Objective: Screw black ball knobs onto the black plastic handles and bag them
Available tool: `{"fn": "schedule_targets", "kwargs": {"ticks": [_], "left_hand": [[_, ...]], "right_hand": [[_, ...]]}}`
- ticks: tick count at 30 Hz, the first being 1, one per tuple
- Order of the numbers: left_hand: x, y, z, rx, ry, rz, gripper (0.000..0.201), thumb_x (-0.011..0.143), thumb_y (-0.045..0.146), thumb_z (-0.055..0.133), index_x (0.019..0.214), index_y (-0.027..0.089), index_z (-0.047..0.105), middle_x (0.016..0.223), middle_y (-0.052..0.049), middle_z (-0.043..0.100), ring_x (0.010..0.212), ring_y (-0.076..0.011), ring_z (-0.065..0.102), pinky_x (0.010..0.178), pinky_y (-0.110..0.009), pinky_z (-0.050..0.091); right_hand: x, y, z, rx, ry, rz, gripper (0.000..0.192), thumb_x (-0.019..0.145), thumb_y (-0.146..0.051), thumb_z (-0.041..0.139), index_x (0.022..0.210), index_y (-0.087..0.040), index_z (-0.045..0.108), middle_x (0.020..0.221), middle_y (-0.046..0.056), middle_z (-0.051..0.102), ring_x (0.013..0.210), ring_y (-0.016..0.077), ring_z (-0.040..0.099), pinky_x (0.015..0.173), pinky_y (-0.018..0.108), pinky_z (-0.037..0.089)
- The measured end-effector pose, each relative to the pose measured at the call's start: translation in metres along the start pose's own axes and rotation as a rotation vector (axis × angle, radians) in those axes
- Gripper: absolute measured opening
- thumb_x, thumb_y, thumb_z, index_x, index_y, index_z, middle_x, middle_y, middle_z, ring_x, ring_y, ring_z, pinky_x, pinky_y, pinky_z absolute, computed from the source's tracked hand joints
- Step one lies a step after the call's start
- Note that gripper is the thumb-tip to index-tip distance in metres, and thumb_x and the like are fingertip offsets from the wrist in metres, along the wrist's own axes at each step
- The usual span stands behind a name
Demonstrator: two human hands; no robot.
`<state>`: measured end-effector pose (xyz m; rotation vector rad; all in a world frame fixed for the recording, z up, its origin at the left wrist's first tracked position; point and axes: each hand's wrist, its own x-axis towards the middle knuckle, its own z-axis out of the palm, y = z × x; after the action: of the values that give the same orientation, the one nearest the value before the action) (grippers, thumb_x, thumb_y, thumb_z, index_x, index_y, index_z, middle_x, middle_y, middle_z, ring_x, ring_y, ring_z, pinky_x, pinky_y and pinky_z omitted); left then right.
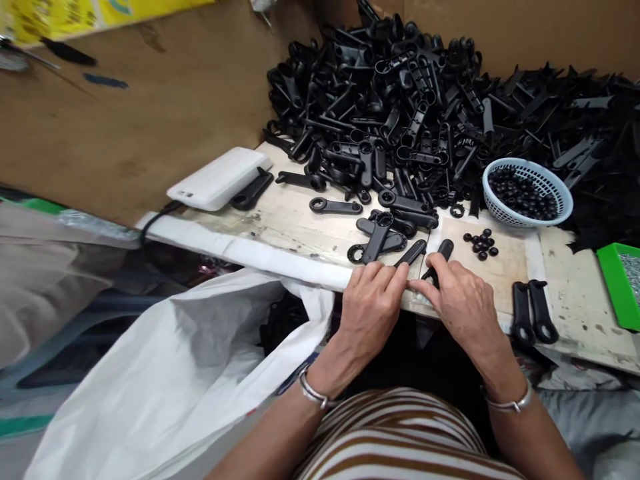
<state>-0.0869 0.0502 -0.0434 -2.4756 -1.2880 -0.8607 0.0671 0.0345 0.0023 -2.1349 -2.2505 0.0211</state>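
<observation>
My left hand and my right hand rest side by side at the front edge of a worn wooden board. The left fingers pinch the near end of a black plastic lever. The right fingers hold another black lever against the board. Just ahead lie several loose black levers and a small cluster of black round caps. A large heap of black levers fills the back of the board.
A light blue basket of black caps stands at the right. Two levers lie near the right edge, by a green tray. A white box with a cable sits left. A white sack opens below left.
</observation>
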Motion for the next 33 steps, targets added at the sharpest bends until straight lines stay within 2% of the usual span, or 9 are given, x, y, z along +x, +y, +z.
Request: {"fn": "schedule_targets", "kwargs": {"ticks": [5, 8, 11, 13, 18, 21, 27, 30, 33], "left_hand": [[0.001, 0.004, -0.006, -0.133, 0.088, -0.058, 0.016, 0.097, 0.017, 0.051, 0.105, 0.012, 0.063, 0.080, -0.006, 0.068, 0.073, -0.0181, 0.060, 0.069, -0.029, 0.049], [0.004, 0.013, -0.014, -0.348, 0.078, -0.213, 0.014, 0.096, 0.020, 0.054, 0.104, 0.015, 0.064, 0.088, -0.004, 0.072, 0.075, -0.0148, 0.066, 0.071, -0.024, 0.051], [0.011, 0.028, -0.018, -0.583, -0.071, -0.378, 0.013, 0.095, 0.024, 0.055, 0.098, 0.018, 0.066, 0.082, -0.001, 0.073, 0.067, -0.0125, 0.068, 0.064, -0.021, 0.050], [0.018, 0.039, -0.016, -0.636, -0.205, -0.396, 0.014, 0.095, 0.023, 0.053, 0.098, 0.017, 0.065, 0.072, 0.001, 0.071, 0.058, -0.0127, 0.066, 0.058, -0.022, 0.048], [0.040, 0.063, -0.013, -0.266, -0.568, -0.206, 0.022, 0.098, 0.026, 0.047, 0.091, 0.016, 0.065, 0.071, -0.007, 0.073, 0.059, -0.0252, 0.070, 0.048, -0.028, 0.040], [0.049, 0.069, -0.014, -0.101, -0.646, -0.114, 0.030, 0.101, 0.029, 0.042, 0.084, 0.016, 0.064, 0.069, -0.010, 0.072, 0.059, -0.0288, 0.071, 0.045, -0.028, 0.036], [0.049, 0.068, -0.009, -0.043, -0.554, -0.004, 0.026, 0.097, 0.029, 0.053, 0.076, 0.017, 0.062, 0.058, -0.006, 0.066, 0.053, -0.0248, 0.067, 0.044, -0.026, 0.031], [0.042, 0.065, -0.008, -0.096, -0.421, 0.030, 0.028, 0.098, 0.031, 0.053, 0.074, 0.018, 0.061, 0.062, -0.003, 0.064, 0.054, -0.0208, 0.065, 0.043, -0.027, 0.033], [0.032, 0.061, -0.007, -0.278, -0.263, 0.136, 0.027, 0.099, 0.034, 0.050, 0.082, 0.017, 0.062, 0.080, -0.005, 0.067, 0.071, -0.0188, 0.067, 0.055, -0.027, 0.047]], "right_hand": [[-0.007, 0.001, -0.009, 0.042, -0.012, 0.078, 0.020, 0.097, -0.032, 0.044, 0.110, -0.021, 0.054, 0.081, 0.004, 0.071, 0.069, 0.0221, 0.069, 0.054, 0.029, 0.031], [-0.024, 0.013, -0.006, 0.131, 0.083, 0.103, 0.027, 0.092, -0.018, 0.040, 0.114, -0.021, 0.055, 0.082, 0.003, 0.073, 0.070, 0.0211, 0.070, 0.058, 0.029, 0.035], [-0.047, 0.030, 0.001, 0.142, 0.202, 0.176, 0.030, 0.093, -0.018, 0.037, 0.114, -0.019, 0.058, 0.085, 0.005, 0.075, 0.071, 0.0207, 0.071, 0.060, 0.029, 0.038], [-0.059, 0.037, 0.004, 0.073, 0.230, 0.237, 0.030, 0.095, -0.019, 0.036, 0.113, -0.017, 0.060, 0.082, 0.007, 0.076, 0.067, 0.0208, 0.071, 0.057, 0.029, 0.037], [-0.065, 0.039, -0.004, -0.192, 0.110, 0.290, 0.030, 0.096, -0.022, 0.041, 0.118, -0.022, 0.061, 0.061, 0.002, 0.069, 0.050, 0.0190, 0.065, 0.048, 0.028, 0.021], [-0.059, 0.037, -0.015, -0.275, 0.024, 0.241, 0.029, 0.097, -0.025, 0.041, 0.119, -0.025, 0.061, 0.057, 0.001, 0.067, 0.050, 0.0201, 0.066, 0.048, 0.028, 0.014], [-0.053, 0.045, -0.022, -0.338, -0.007, 0.159, 0.032, 0.098, -0.024, 0.045, 0.128, -0.024, 0.055, 0.060, -0.001, 0.067, 0.048, 0.0204, 0.065, 0.046, 0.029, 0.011], [-0.055, 0.053, -0.017, -0.297, 0.035, 0.158, 0.029, 0.098, -0.021, 0.046, 0.125, -0.022, 0.057, 0.079, 0.001, 0.073, 0.053, 0.0168, 0.066, 0.045, 0.029, 0.021], [-0.059, 0.059, -0.011, -0.209, 0.093, 0.150, 0.026, 0.098, -0.016, 0.045, 0.119, -0.019, 0.061, 0.098, 0.004, 0.073, 0.062, 0.0132, 0.066, 0.048, 0.028, 0.030]]}}
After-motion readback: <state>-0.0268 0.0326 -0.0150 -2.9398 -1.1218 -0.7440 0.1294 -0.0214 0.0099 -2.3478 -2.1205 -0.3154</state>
